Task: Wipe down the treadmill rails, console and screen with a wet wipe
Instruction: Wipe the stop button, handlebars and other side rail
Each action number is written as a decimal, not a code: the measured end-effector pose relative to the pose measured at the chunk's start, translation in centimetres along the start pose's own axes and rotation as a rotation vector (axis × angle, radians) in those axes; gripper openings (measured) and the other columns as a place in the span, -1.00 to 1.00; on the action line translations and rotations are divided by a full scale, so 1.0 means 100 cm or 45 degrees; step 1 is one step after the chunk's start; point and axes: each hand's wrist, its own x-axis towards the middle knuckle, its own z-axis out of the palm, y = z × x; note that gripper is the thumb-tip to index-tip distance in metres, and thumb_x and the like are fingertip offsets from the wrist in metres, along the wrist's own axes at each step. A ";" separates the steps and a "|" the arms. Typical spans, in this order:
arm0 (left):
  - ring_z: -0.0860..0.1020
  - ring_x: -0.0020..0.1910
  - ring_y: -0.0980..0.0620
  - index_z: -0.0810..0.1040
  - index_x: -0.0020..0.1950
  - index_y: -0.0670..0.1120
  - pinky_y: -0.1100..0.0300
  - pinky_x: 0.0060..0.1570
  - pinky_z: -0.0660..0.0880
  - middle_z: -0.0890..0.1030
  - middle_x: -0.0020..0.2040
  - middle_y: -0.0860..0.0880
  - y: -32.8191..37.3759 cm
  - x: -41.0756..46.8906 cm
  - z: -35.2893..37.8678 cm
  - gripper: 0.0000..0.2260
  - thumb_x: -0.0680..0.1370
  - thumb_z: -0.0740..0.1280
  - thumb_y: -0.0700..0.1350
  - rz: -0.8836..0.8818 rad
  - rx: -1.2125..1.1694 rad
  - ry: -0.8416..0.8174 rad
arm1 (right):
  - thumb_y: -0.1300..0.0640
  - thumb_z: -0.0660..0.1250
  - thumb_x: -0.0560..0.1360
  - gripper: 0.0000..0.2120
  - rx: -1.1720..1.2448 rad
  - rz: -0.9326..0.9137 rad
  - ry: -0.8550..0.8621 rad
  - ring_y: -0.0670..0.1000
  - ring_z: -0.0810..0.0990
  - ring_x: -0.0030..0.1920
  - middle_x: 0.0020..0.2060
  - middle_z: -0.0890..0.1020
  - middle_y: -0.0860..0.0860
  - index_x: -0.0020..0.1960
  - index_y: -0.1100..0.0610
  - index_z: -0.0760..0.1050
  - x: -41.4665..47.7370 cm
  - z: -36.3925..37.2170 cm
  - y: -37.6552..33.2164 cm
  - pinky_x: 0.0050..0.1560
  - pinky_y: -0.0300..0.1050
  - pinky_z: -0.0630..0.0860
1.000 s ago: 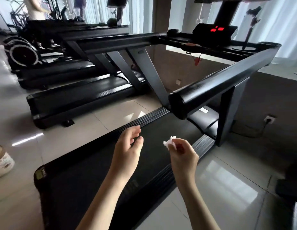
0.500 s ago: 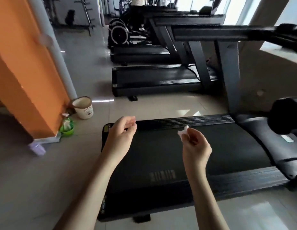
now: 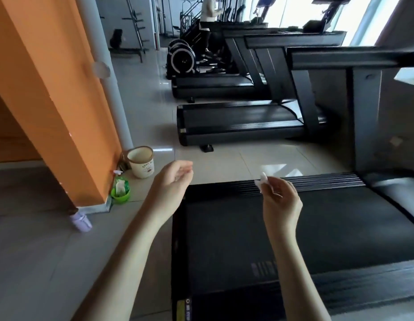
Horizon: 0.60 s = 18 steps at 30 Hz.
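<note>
Since a second ago the view has swung left, away from the console. Only one dark rail (image 3: pixel 354 58) now crosses the upper right, and an orange pillar (image 3: pixel 51 89) fills the left side. Both hands have kept much the same pose through the turn, raised over the near end of the treadmill (image 3: pixel 236 239).

The right hand (image 3: pixel 281 202) pinches a small crumpled white wipe (image 3: pixel 262 180) between thumb and fingertips. The wipe is in the air above the far edge of the belt, touching no part of the machine. The left hand (image 3: pixel 171 183) is loosely curled, palm turned inward, and holds nothing.

On the floor (image 3: pixel 51 262) at the foot of the pillar stand a cream bin (image 3: pixel 141 162), a green tub (image 3: pixel 120 192) with a packet in it, and a pale purple bottle (image 3: pixel 81 222). A second treadmill (image 3: pixel 236 122) stands beyond.
</note>
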 end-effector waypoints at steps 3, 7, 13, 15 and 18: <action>0.47 0.07 0.38 0.56 0.24 -0.09 0.61 -0.03 0.32 0.57 0.16 0.08 -0.027 0.030 -0.051 -0.78 0.63 0.24 -0.16 0.043 0.036 -0.079 | 0.09 0.45 0.50 -0.92 0.028 0.082 0.098 -0.12 0.58 -0.22 -0.21 0.63 -0.02 -0.15 -0.02 0.58 -0.020 0.050 -0.024 -0.20 -0.45 0.39; 0.52 0.09 0.25 0.58 0.18 -0.08 0.56 0.01 0.35 0.60 0.13 0.07 -0.062 0.067 -0.111 -0.82 0.62 0.25 -0.18 0.012 0.012 -0.130 | 0.10 0.46 0.49 -0.92 0.067 0.120 0.131 -0.15 0.60 -0.22 -0.19 0.63 -0.05 -0.15 -0.03 0.60 -0.054 0.117 -0.054 -0.22 -0.40 0.45; 0.52 0.13 0.19 0.57 0.20 -0.07 0.49 0.04 0.35 0.60 0.12 0.07 -0.096 0.124 -0.154 -0.82 0.63 0.25 -0.14 -0.001 -0.042 -0.244 | 0.04 0.45 0.50 -0.93 0.024 0.141 0.206 -0.07 0.61 -0.18 -0.16 0.63 -0.05 -0.12 0.03 0.63 -0.045 0.182 -0.076 -0.13 -0.22 0.51; 0.52 0.13 0.19 0.56 0.20 -0.07 0.51 0.04 0.35 0.60 0.12 0.07 -0.105 0.151 -0.159 -0.81 0.63 0.24 -0.14 0.009 -0.054 -0.268 | 0.03 0.44 0.51 -0.94 0.016 0.143 0.252 -0.08 0.61 -0.16 -0.16 0.63 -0.06 -0.15 -0.07 0.60 -0.030 0.200 -0.080 -0.09 -0.21 0.51; 0.52 0.15 0.15 0.55 0.19 -0.05 0.39 0.11 0.39 0.60 0.13 0.05 -0.117 0.199 -0.158 -0.83 0.63 0.24 -0.14 0.028 -0.073 -0.325 | 0.03 0.44 0.51 -0.92 0.021 0.166 0.329 -0.06 0.61 -0.14 -0.16 0.64 -0.05 -0.15 -0.10 0.58 -0.005 0.233 -0.076 -0.07 -0.18 0.52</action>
